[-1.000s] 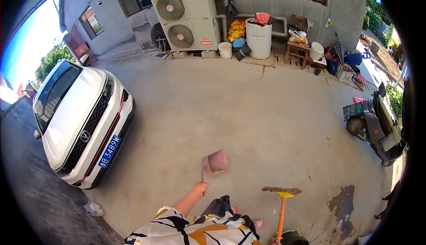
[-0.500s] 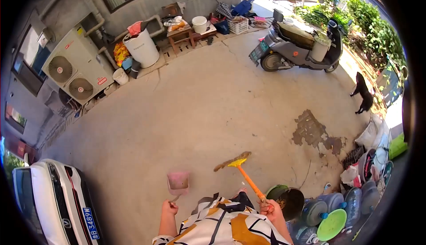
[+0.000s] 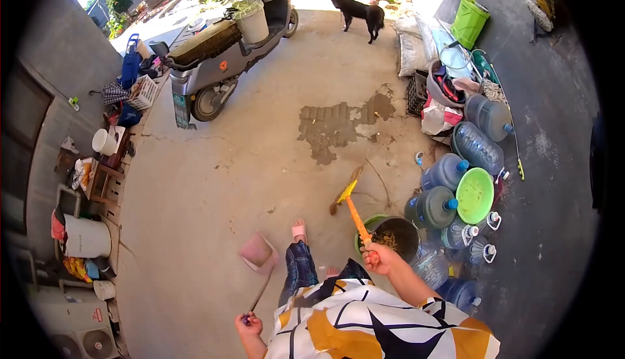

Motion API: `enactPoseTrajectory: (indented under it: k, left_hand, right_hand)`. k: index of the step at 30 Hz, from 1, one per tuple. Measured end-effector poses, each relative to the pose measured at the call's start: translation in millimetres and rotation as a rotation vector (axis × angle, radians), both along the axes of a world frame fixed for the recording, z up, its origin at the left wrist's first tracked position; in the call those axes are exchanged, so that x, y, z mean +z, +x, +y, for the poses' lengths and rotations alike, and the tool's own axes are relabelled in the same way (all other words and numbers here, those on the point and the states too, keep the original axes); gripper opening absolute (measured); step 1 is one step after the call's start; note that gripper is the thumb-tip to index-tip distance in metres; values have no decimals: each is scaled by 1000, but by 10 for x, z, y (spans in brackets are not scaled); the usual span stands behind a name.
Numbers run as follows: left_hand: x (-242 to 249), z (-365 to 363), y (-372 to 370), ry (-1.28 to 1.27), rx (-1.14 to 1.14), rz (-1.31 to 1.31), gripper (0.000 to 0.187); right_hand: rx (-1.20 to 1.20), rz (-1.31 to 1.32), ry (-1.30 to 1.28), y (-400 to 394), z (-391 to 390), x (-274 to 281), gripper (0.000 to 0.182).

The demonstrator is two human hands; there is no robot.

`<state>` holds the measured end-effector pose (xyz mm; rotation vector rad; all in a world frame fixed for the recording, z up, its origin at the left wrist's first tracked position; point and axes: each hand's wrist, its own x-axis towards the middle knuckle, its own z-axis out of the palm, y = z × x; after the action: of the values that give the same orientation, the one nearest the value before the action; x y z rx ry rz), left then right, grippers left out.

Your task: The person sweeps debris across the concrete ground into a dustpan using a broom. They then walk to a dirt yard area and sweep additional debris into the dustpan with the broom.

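Note:
My right hand (image 3: 381, 259) is closed around the orange handle of a broom (image 3: 355, 214). The broom has a yellow head and brownish bristles, held over the concrete at the centre right. My left hand (image 3: 249, 325), low in the view, grips the thin handle of a pink dustpan (image 3: 258, 252). The pan lies in front of that hand, left of my foot in a pink slipper (image 3: 299, 231). Close to my right hand stands a dark bucket (image 3: 413, 236) with brownish debris inside, overlapping a green-rimmed container.
Large water bottles (image 3: 431, 207) and a green basin (image 3: 474, 195) crowd the right side. A black dog (image 3: 360, 15) stands at the far end. An electric scooter (image 3: 228, 53) is parked at upper left. A wet-looking dark patch (image 3: 332, 128) marks the concrete floor.
My view has turned to the right, so the scooter and wall items sit further left and the car is out of sight. The broom head now points upward, nearer the bucket.

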<state>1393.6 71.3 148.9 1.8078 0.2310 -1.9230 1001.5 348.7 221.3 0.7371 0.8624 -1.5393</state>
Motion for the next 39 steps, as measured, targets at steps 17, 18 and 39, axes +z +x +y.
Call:
enactPoseTrajectory:
  k: [17,18,39]
  left_hand:
    - [135,-2705,-3896,-8,-680,-41,11]
    - [118,-2744,-4044,-12,-695,-43,11]
    - [321,-2712,-7594,-107,-520,-72,14]
  right_hand:
    - [-854,-174,128,-887,-409,141,11]
    - [-883,-249,68,-958,-377,34,10]
    - [-880,-89,-39,-5622,-637,39,9]
